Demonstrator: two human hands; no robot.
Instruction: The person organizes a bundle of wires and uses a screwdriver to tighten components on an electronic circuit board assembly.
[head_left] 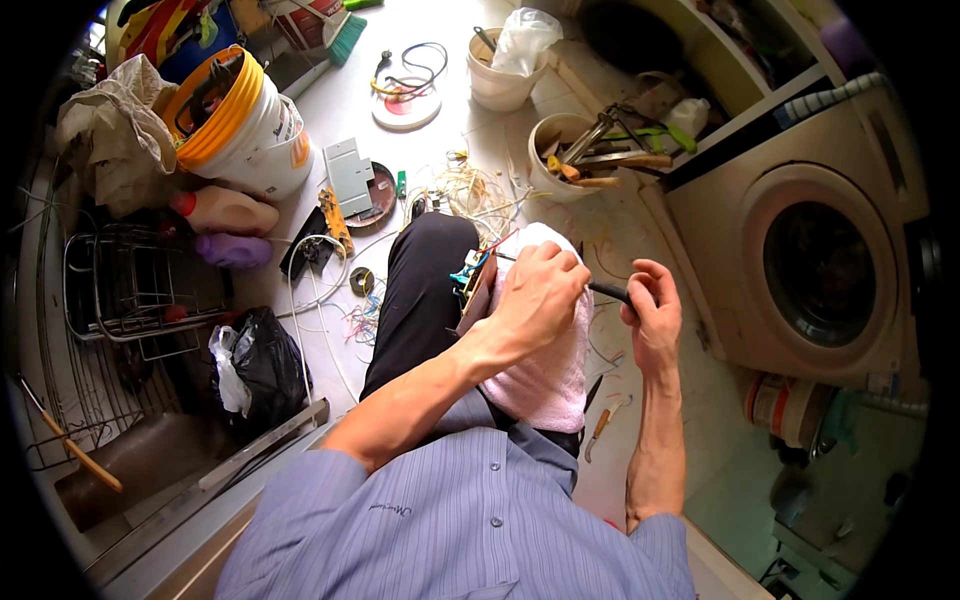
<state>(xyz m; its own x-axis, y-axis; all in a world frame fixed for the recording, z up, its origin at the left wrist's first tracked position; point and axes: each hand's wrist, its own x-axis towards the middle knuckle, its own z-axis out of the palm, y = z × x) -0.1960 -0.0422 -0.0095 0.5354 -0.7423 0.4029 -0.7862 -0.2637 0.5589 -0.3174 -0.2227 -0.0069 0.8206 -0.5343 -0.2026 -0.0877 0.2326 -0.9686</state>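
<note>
A circuit board point(478, 288) with blue parts and thin wires stands tilted against my dark-trousered knee. My left hand point(545, 288) is closed beside it, fingers curled over the shaft of a screwdriver point(608, 291) with a black handle; the fingertips are hidden, so whether they also touch the board cannot be seen. From under that hand the thin shaft reaches the board's top edge. My right hand point(655, 310) grips the handle's end, some fingers lifted. A pale pink towel point(545, 375) covers my other thigh, beneath my left hand.
Loose wires point(470, 190) spread over the floor ahead. Beyond stand a tool bucket point(548, 175) and a white bucket point(500, 85). A washing machine point(720, 220) is at right, a knife point(603, 430) by my right leg. Left are a wire rack point(140, 320) and a black bag point(270, 365).
</note>
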